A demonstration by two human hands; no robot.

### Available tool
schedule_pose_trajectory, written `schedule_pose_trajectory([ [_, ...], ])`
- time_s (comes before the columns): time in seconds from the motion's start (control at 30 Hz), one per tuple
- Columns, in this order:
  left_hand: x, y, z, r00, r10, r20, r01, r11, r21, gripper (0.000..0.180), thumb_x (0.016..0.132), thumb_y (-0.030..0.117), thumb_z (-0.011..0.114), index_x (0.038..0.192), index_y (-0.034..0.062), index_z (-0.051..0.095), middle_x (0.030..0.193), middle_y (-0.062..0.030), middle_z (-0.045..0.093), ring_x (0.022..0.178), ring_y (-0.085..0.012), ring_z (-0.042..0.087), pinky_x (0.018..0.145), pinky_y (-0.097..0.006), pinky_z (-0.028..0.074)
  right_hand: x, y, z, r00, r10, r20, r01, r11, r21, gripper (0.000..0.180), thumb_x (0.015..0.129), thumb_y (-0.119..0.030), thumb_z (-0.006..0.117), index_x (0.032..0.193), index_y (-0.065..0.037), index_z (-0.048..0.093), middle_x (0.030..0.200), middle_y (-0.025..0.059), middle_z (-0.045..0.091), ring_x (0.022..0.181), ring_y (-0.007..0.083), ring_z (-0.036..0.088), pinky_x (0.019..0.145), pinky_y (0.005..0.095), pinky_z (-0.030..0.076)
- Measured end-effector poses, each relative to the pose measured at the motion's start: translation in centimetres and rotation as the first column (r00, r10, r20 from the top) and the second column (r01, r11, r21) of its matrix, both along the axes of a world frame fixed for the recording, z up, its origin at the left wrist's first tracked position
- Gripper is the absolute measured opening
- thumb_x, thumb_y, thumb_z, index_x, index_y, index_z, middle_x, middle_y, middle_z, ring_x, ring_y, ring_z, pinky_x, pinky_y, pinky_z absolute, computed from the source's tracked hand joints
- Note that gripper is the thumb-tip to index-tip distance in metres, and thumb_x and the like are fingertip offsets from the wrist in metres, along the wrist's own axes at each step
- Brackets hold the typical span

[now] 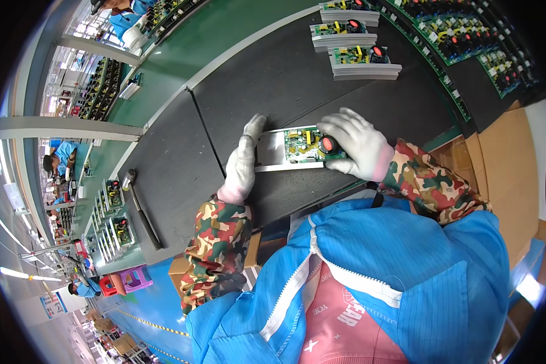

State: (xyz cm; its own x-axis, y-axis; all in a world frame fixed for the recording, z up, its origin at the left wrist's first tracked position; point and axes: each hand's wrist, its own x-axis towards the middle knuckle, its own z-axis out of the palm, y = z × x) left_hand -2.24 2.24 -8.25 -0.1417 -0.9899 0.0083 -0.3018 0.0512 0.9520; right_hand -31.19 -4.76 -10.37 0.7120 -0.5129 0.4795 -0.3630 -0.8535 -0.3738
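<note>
Board (302, 144): lies in the right part of the channel (271, 147); green, set with yellow parts and, toward the right end, a black round part (328, 144) topped in red.
Channel: rests on the dark surface (236, 76) between left hand (242, 161) and right hand (359, 142); silver, with bare metal showing at the left end.
Right hand: gloved in white, laid over the right end, hiding a bit of the board.
Right fingers (341, 125): bent over the far side, with thumb at the near side, holding the channel.
Left hand: gloved in white, turned on edge at the channel's left end.
Left fingers (255, 125): nearly straight, close together, pointing away; cannot tell whether closed on anything.
Sleeves (221, 233): camouflage on both forearms.
Hammer (141, 209): lies on the surface, well to the left, head at the far end, dark handle nearer.
Stacks (365, 71): stand in a row beyond the right hand, piled from silver channels, with boards on top.
Panels (452, 39): lie at far right, crowded with parts.
Cardboard (503, 158): stands right of the right sleeve.
Stool (138, 278): purple, on the blue floor at left.
</note>
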Motion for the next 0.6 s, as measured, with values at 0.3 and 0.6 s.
schedule_pose_trajectory([
  [0.3,-3.0,0.9,0.8,0.914,0.151,-0.377,-0.116,0.987,0.114,0.109,0.090,0.080,0.012,0.152,-0.0096,0.008,0.159,-0.0254,0.017,0.146,-0.0309,0.024,0.120,-0.036,0.017,2.2,-0.1,0.3,0.955,-0.069,0.290,-0.043,0.930,0.364,0.075,0.092,-0.055,0.050,0.141,0.001,0.040,0.139,0.0237,0.046,0.132,0.0412,0.042,0.116,0.0493,0.026],
  [0.6,-5.8,1.1,1.3,0.873,0.207,-0.441,-0.176,0.978,0.111,0.098,0.096,0.072,0.012,0.152,-0.0096,0.011,0.159,-0.0250,0.016,0.149,-0.0294,0.013,0.121,-0.036,0.010,5.3,0.6,-1.7,0.832,-0.230,0.505,-0.078,0.852,0.517,0.074,0.100,-0.055,0.034,0.150,-0.001,0.030,0.152,0.0201,0.035,0.145,0.0361,0.025,0.119,0.0398,0.015],
])
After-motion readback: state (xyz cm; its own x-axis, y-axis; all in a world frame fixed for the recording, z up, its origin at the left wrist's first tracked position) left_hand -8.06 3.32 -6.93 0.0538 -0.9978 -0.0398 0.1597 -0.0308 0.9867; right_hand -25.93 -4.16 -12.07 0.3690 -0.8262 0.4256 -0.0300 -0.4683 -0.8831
